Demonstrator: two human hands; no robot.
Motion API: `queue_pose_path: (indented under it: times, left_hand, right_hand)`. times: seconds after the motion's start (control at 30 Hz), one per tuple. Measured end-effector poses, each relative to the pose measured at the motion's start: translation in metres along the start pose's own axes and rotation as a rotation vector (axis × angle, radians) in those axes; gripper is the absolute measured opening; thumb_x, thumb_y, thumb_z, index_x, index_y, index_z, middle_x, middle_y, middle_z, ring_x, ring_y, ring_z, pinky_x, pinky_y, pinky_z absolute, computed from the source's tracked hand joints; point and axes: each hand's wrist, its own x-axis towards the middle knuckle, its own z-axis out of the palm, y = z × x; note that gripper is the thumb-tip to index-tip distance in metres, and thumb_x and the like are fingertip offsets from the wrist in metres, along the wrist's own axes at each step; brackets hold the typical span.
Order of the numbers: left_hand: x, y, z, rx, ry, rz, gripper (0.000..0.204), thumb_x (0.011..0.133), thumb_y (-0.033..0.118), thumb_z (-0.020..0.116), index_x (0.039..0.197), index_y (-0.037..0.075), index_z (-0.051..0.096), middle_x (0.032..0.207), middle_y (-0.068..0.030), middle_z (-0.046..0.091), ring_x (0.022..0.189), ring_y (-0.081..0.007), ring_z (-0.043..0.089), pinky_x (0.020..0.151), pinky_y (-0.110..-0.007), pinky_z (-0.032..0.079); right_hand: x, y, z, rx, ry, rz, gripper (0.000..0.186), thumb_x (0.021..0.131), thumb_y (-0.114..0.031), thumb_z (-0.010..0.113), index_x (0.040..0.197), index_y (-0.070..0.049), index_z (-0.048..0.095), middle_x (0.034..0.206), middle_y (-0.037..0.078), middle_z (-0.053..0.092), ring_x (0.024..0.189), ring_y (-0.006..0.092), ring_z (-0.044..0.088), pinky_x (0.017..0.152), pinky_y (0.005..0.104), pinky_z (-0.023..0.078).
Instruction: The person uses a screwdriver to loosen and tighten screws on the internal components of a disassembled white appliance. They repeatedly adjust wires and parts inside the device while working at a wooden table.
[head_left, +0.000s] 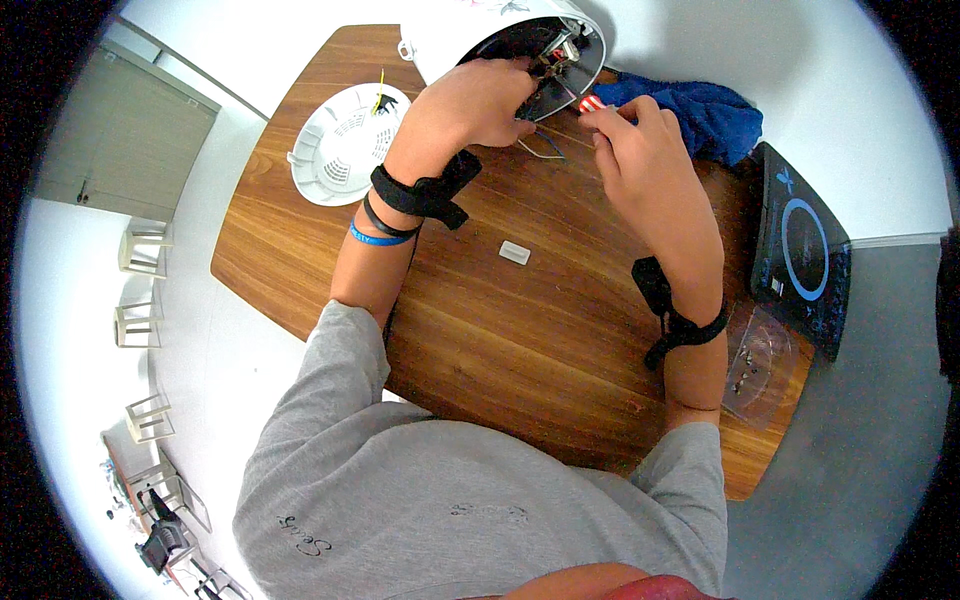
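Observation:
A white rice cooker lies on its side at the far edge of the table, its underside open and wiring showing inside. My left hand reaches into that opening with bent fingers; what they grip is hidden. My right hand is closed around the red-and-white handle of a screwdriver, whose shaft points into the opening. Thin loose wires hang out below my left hand. To the left lies a round white slotted base cover, with a yellow strip and a small dark piece on it.
A small white plastic piece sits mid-table. Behind my right hand is a crumpled blue towel. A black induction cooktop leans at the right, near a clear tray with several screws. Stools stand far left.

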Motion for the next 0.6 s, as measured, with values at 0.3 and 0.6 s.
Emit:
queue_pose_path:
  times: [0.3, 0.6]
  left_hand:
    - [0.0, -0.004, 0.002, -0.003, -0.008, 0.03, 0.037, 0.088, 0.028, 0.078, 0.115, 0.002, 0.075, 0.118, -0.0242, 0.071, 0.108, -0.0437, 0.07, 0.095, -0.052, 0.058]
    - [-0.001, -0.004, 0.004, 0.019, 0.04, 0.03, 0.035, 0.085, 0.028, 0.081, 0.106, 0.0, 0.078, 0.11, -0.0225, 0.075, 0.104, -0.0416, 0.073, 0.093, -0.049, 0.059]
  right_hand:
    - [-0.004, -0.005, -0.013, 0.005, -0.039, -0.011, 0.023, 0.094, -0.01, 0.063, 0.116, -0.005, 0.071, 0.105, 0.024, 0.063, 0.098, 0.0408, 0.06, 0.088, 0.0487, 0.054]
    - [-0.009, -0.015, -0.028, -0.049, -0.131, -0.028, 0.024, 0.096, -0.009, 0.059, 0.117, -0.003, 0.069, 0.106, 0.025, 0.063, 0.1, 0.0404, 0.061, 0.09, 0.0477, 0.055]
